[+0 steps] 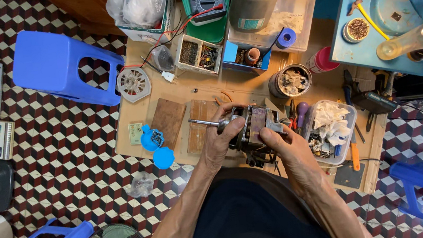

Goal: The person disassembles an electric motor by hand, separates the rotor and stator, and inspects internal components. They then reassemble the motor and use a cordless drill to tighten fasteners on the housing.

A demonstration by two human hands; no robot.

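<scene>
Seen from the head camera, a person's left hand (219, 140) and right hand (282, 148) were both clamped around a grey metal electric motor with a bare steel shaft (250, 125), held over the low wooden workboard (177, 88); the shaft pointed left; a clear plastic tub of rags (330, 129) sat just right; two blue plastic caps (157, 149) lay to the left.

Fan motor (251, 126) in both hands
</scene>
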